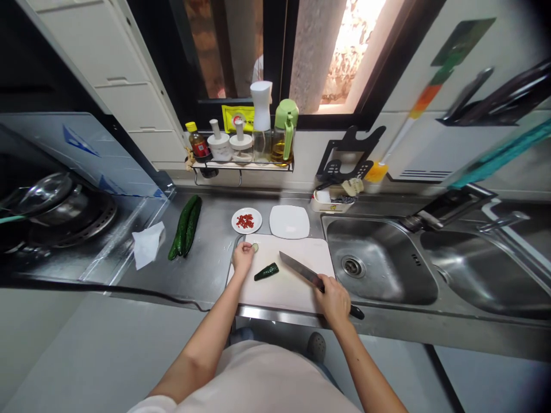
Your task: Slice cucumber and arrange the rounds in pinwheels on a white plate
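Observation:
My right hand (334, 298) is wrapped round the black handle of a kitchen knife (299, 268), its broad blade pointing up and left over the white cutting board (301, 295). At the board's upper left corner, my left hand (243, 255) pinches a small pale cucumber slice (255, 248). Between the hands a short dark green cucumber piece (266, 271) lies on the board, apart from the blade. Two whole cucumbers (186, 226) rest side by side on the steel counter to the left.
Behind the board stand a small plate (235, 221) of chopped red bits and a bare white square plate (289, 222). The sink (383, 261) borders the board's right. A crumpled tissue (148, 245) and a lidded pot (55, 201) are left. Bottles line a wall shelf (245, 165).

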`<action>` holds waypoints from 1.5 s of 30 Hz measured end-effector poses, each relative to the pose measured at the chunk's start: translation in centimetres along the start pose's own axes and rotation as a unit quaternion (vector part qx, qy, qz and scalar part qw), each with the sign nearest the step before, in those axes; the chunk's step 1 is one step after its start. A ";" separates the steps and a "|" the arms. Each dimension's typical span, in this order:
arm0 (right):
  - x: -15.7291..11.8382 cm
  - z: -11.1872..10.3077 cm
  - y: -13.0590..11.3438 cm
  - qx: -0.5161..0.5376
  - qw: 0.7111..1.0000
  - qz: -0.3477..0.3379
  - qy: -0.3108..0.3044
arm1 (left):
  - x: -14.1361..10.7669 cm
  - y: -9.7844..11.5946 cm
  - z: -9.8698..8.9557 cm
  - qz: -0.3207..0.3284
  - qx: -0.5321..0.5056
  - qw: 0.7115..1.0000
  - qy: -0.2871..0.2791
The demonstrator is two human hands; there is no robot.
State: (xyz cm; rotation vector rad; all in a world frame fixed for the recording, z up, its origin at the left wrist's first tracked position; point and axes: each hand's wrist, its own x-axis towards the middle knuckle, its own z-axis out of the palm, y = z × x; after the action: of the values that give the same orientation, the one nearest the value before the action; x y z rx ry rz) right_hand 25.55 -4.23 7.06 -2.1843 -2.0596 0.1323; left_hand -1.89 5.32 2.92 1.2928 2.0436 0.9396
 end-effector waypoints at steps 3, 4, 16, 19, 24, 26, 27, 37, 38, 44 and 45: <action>0.0 0.2 -0.1 0.015 1.000 0.008 -0.009 | 1.3 -0.1 0.1 -0.052 0.030 0.998 0.019; 0.0 0.2 -0.2 0.018 1.000 0.009 -0.012 | 1.7 -0.1 0.2 -0.057 0.041 0.997 0.021; 0.3 0.0 -0.4 0.033 0.999 0.017 -0.035 | 4.0 0.4 0.4 0.003 0.134 0.990 0.032; 0.5 0.0 -0.3 0.040 0.998 0.022 -0.039 | 3.5 0.1 0.1 0.025 0.151 0.988 0.038; 0.8 -0.1 -0.4 0.052 0.997 0.040 -0.048 | 2.6 -0.4 -0.1 0.094 0.193 0.977 0.010; 0.9 -0.2 -0.5 0.061 0.996 0.048 -0.053 | 2.6 -0.4 0.0 0.100 0.202 0.974 0.009; 0.9 -0.2 -0.6 0.067 0.995 0.053 -0.057 | 2.6 -0.4 0.1 0.099 0.206 0.974 0.011; 1.1 -0.3 -1.0 0.106 0.983 0.094 -0.113 | 2.4 0.0 -0.2 0.101 0.184 0.978 0.018; 1.1 -0.2 -1.1 0.110 0.983 0.089 -0.117 | 2.0 0.1 -0.3 0.101 0.172 0.980 0.023; 1.7 0.3 -2.6 0.128 0.981 0.001 -0.142 | -2.4 -0.4 -0.4 0.188 0.061 0.980 -0.028; 1.8 0.3 -3.0 0.124 0.981 -0.015 -0.151 | -3.3 -0.6 -0.3 0.212 0.044 0.976 -0.039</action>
State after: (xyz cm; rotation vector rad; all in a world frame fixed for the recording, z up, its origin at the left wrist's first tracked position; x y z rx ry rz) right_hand 22.69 -2.21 7.26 -2.0831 -2.0858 0.7179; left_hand -1.16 2.05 2.89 1.8309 1.7997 0.9661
